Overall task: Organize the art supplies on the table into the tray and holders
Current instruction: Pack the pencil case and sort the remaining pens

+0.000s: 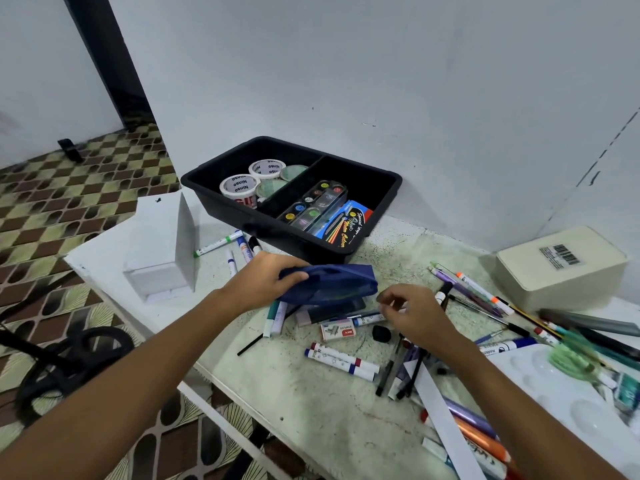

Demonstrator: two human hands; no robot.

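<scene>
**A soft blue pouch in the middle of the mess**

The left hand (266,277) holds one end of the blue pouch (329,284), with its fingers curled around the cloth. The pouch sits low over the counter (311,403), just in front of the black tray (242,209). The right hand (412,315) is just beside the other end of the pouch. Its fingers are bent in a pinch, but I cannot tell if they hold anything.

The pouch looks light, soft and floppy. It will sag if held by one end, so hold both ends or the middle. Markers (343,362) and pens lie all around. They look light, hard and smooth, and may roll. Grab them in the middle.
</scene>
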